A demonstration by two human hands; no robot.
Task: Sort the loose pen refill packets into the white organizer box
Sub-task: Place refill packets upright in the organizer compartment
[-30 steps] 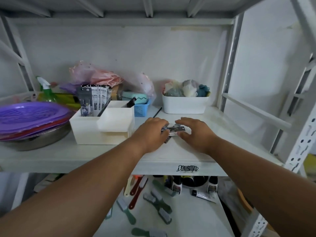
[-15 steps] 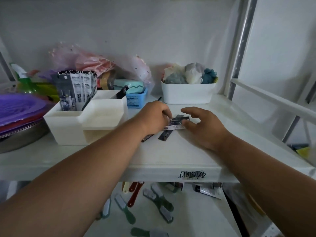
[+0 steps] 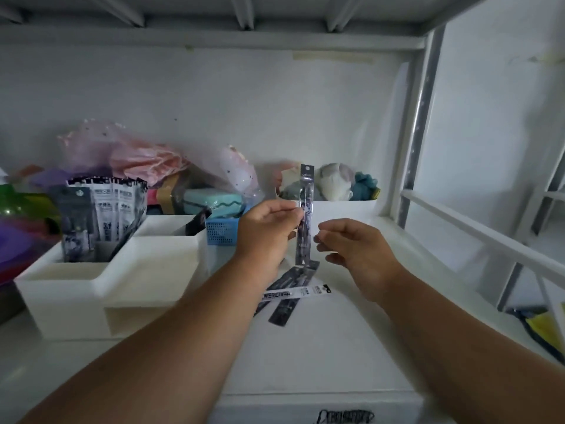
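My left hand [image 3: 265, 232] pinches one narrow dark pen refill packet [image 3: 306, 191] and holds it upright above the shelf. Just right of it, my right hand [image 3: 357, 255] hovers with fingers loosely curled and nothing in them. Below the hands, a few loose refill packets [image 3: 290, 293] lie crossed on the white shelf [image 3: 321, 356], one white and the others dark. The white organizer box [image 3: 101, 289] stands at the left; several packets [image 3: 101, 209] stand upright in its back-left compartment, and one dark packet [image 3: 198, 223] leans in a rear compartment.
Behind the organizer are pink plastic bags [image 3: 137, 154] and a small blue basket [image 3: 221, 229]. A white bin [image 3: 342, 209] of soft items stands at the back, behind my hands. Purple plates [image 3: 18, 240] sit at the far left. A metal shelf upright [image 3: 419, 117] and rail [image 3: 489, 237] border the right.
My left hand has lifted one packet off the pile and turned it upright. My right hand has come off the packets and opened. The camera moved closer and tilted up.
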